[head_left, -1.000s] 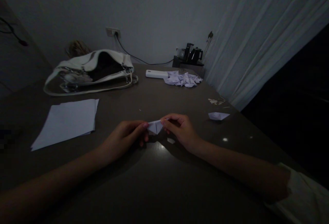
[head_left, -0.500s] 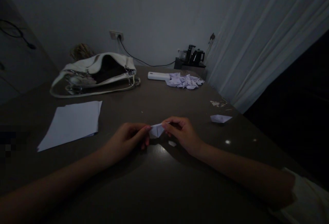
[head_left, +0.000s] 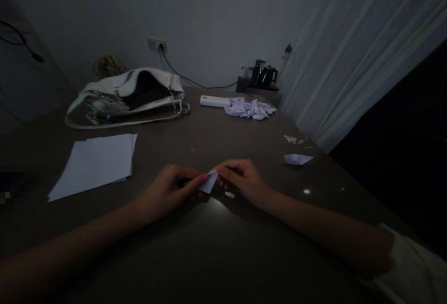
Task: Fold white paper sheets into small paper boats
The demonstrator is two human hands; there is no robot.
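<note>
Both your left hand (head_left: 171, 190) and right hand (head_left: 240, 180) hold a pinching grip on the small folded paper (head_left: 208, 182), just above the counter (head_left: 216, 243). In this dim light, uneven pulling could tear or skew its crease.

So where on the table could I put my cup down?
Bare room lies on the near table between the arms, and between the paper stack and the hands. The far side is crowded: handbag, white case, folded paper pile.
</note>
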